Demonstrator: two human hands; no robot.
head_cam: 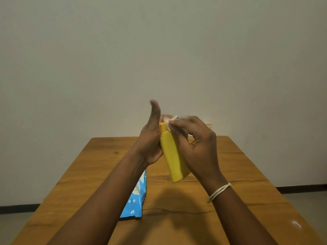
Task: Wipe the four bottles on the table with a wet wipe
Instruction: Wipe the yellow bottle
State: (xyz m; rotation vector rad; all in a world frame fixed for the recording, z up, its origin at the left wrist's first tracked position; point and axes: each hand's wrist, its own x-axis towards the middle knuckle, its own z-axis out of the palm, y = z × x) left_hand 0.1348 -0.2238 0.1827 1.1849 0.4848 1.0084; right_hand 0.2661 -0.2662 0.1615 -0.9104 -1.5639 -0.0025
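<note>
blue wipes pack [137, 197], print unreadable

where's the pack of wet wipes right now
In the head view, the blue wipes pack lies on the wooden table left of centre, partly hidden under the left forearm, below and left of the raised yellow bottle.

Plain off-white wall [159, 50] fills the upper frame, a few small dark specks on it. Wooden bench [247, 174], orange-brown, visible grain and a long crack across the top, runs up to the wall. Dark skirting [300, 189] along wall base both sides. Grey floor [14, 221]. Dim, even light.
</note>
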